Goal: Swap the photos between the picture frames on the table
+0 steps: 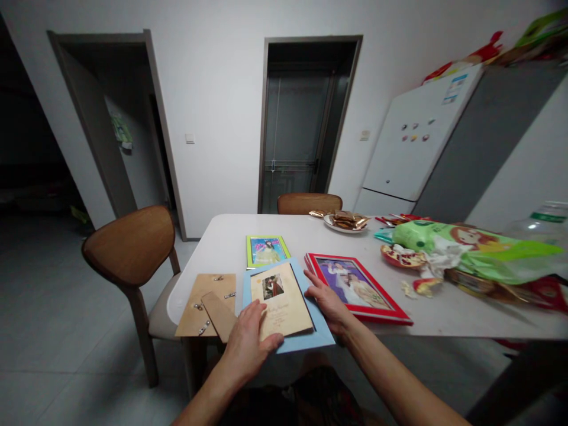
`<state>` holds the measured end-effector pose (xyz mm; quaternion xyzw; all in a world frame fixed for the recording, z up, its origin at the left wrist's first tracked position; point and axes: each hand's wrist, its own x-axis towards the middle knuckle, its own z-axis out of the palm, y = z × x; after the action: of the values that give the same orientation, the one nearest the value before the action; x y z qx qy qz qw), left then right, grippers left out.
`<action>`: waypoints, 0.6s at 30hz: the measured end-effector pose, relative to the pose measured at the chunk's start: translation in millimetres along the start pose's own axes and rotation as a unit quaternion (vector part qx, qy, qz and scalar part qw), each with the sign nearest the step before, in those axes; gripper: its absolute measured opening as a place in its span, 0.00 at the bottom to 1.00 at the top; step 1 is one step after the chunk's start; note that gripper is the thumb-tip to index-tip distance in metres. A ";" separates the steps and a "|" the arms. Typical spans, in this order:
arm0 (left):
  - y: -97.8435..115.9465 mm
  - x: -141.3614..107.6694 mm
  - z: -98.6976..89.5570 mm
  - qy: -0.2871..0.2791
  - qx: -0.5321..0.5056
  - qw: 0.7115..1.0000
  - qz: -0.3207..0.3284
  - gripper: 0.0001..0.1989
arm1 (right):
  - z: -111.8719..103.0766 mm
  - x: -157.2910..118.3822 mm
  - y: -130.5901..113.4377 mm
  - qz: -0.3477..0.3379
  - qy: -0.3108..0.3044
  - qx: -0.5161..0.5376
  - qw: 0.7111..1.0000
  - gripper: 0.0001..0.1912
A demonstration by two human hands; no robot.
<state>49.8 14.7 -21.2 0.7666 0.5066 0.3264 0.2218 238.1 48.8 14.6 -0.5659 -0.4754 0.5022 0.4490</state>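
A light blue photo frame lies tilted at the near table edge, its lower end reaching past it. On it rests a cream card with a small photo near its top. My left hand is spread over the card's lower left, thumb along its bottom. The right edge of the blue frame is in my right hand, some fingers hidden. To the left lies a brown backing board with metal clips and a loose brown strut. A red-framed photo is at the right; a green-framed photo lies behind.
The white table also carries a plate of wrapped snacks, fruit peel and a green plastic package. One wooden chair stands at the left, another at the far side. A fridge is beyond.
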 end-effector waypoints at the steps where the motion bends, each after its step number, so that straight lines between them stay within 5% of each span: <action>1: 6.1 1.8 1.5 0.004 -0.006 1.000 0.008 0.30 | 1.9 -2.8 -3.4 -0.008 -0.004 0.028 1.000 0.36; 7: 36.9 9.3 2.7 0.063 0.010 0.989 0.131 0.23 | 6.1 -3.8 -11.7 -0.058 -0.025 0.025 0.998 0.37; 11: 27.6 9.0 -21.3 0.167 -0.001 0.983 0.071 0.21 | -3.8 10.1 -0.7 -0.068 0.035 -0.153 0.985 0.33; 15: -4.9 1.5 -47.1 0.251 0.009 0.967 -0.037 0.20 | -9.0 17.0 13.7 -0.131 0.097 -0.407 0.899 0.25; 18: -31.6 -8.8 -53.2 0.234 0.049 0.967 -0.085 0.20 | -5.6 16.0 22.5 -0.139 0.094 -0.505 0.847 0.21</action>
<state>-11.1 19.4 -8.1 0.6328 0.6231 0.4515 0.0858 246.3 61.2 -9.3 -0.6871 -0.6926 0.0698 0.2082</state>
